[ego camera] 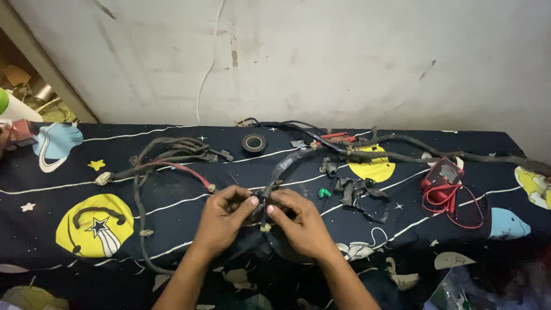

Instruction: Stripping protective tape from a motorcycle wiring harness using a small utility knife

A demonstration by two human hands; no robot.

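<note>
- While both hands meet at the middle of the table, the left hand [225,217] and the right hand [298,221] pinch the same stretch of black cable [263,208], fingertips almost touching one another.
- Left hand: closed on the cable, thumb on top, fingers curled beneath.
- Right hand: closed on the same cable just beside the left, thumb and forefinger gripping near a small pale clip.
- Cable position: it lies directly between the two hands, then runs up and away toward the far side of the table, where it joins a thicker branched bundle [402,154].
- Progress, as a judgement: torn scraps of black wrapping [359,192] lie just right of the hands, so part of the stripping appears done; much of the harness looks wrapped, so most of the work appears to remain.
- A small green piece [325,193] sits between the right hand and the scraps.
- A roll of black tape [253,143] stands beyond the hands, untouched.
- A second bundle with a red wire [181,167] lies to the left, apart from both hands.
- A red meter [442,174] with red leads rests well to the right.
- Everything lies on a dark cloth [51,172] printed with planets and stars.
</note>
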